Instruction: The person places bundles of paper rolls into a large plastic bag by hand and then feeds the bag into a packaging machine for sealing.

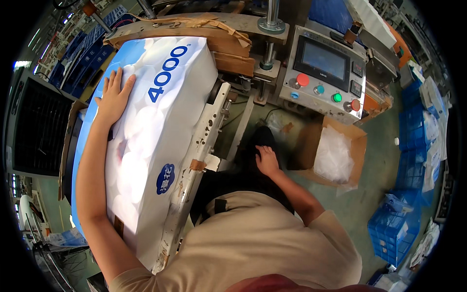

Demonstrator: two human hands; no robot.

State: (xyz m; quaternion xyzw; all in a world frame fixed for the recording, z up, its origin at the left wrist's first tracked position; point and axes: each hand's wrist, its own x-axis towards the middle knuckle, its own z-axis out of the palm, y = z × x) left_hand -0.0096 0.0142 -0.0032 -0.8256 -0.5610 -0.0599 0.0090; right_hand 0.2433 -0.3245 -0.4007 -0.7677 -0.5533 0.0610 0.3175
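A long blue-and-white printed package (146, 121) lies on a worn metal machine bed to my left, its far end close to the machine's crossbar. My left hand (115, 95) rests flat on its top near the far end, fingers spread, with the forearm stretched along the package. My right hand (266, 160) lies on my dark-trousered leg, fingers loosely extended and holding nothing.
A control panel (323, 68) with a screen and coloured buttons stands ahead on the right. Below it sits a cardboard box (359, 151) with clear plastic bags (334, 155). Blue crates (389, 233) line the right side. Brown cardboard (233, 63) covers the crossbar.
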